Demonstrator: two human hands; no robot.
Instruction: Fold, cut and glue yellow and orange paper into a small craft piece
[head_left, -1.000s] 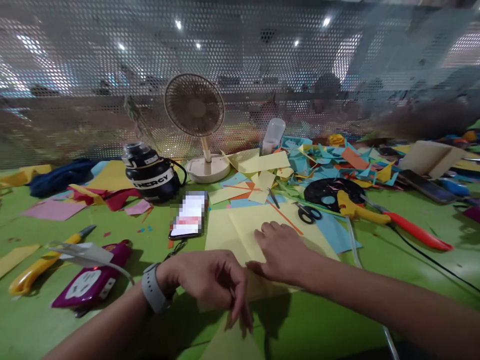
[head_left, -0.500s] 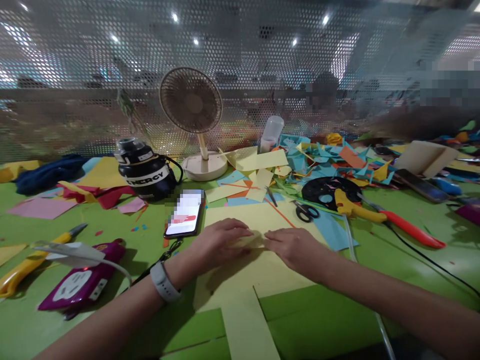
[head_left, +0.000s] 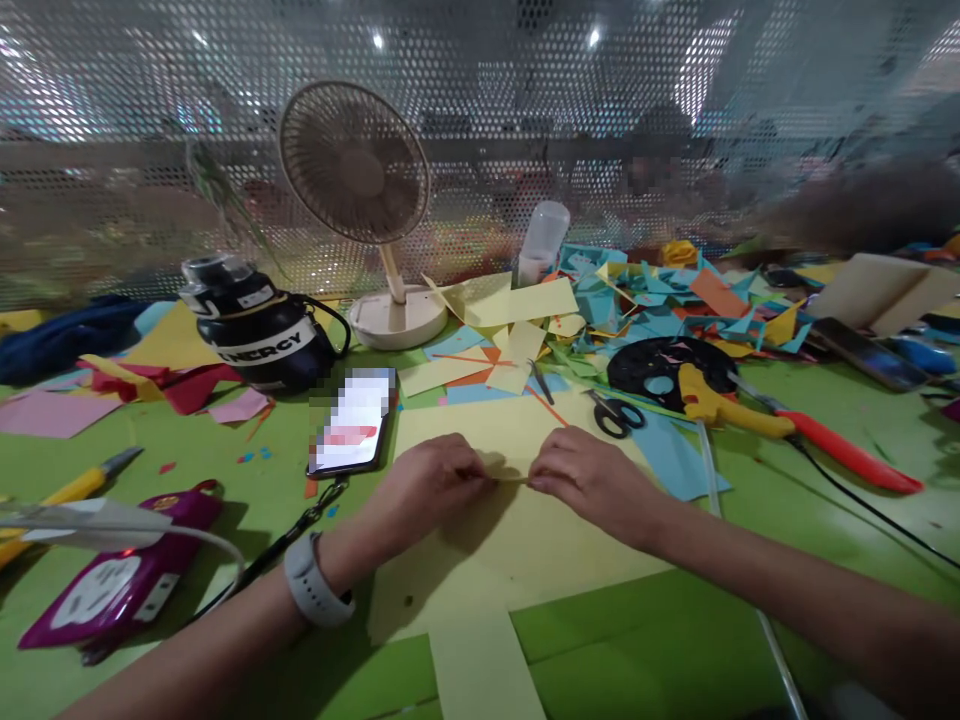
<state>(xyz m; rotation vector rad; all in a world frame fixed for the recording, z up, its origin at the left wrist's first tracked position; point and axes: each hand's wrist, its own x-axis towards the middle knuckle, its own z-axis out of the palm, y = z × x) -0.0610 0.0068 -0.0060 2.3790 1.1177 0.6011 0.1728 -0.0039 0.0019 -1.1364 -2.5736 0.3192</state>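
Note:
Between my two hands is a small pale yellow paper piece (head_left: 507, 470), pinched at its left end by my left hand (head_left: 429, 492) and at its right end by my right hand (head_left: 592, 482). The middle of the piece bows slightly. Beneath both hands lies a large pale yellow sheet (head_left: 555, 555) on the green table. A yellow strip (head_left: 484, 665) extends from its near edge toward me. Black-handled scissors (head_left: 616, 415) rest just beyond my right hand. A lit phone (head_left: 356, 425) lies beyond my left hand.
A fan (head_left: 399, 318) and black bottle (head_left: 262, 335) stand behind. Paper scraps (head_left: 645, 305) pile at the back right. A yellow-and-red glue gun (head_left: 720, 415) lies right, its black cable trailing. A purple power strip (head_left: 120, 580) sits left.
The view has shifted, so the fan and bottle sit further left. My fingers have closed more tightly on the small paper, and my hands look slightly raised from the sheet.

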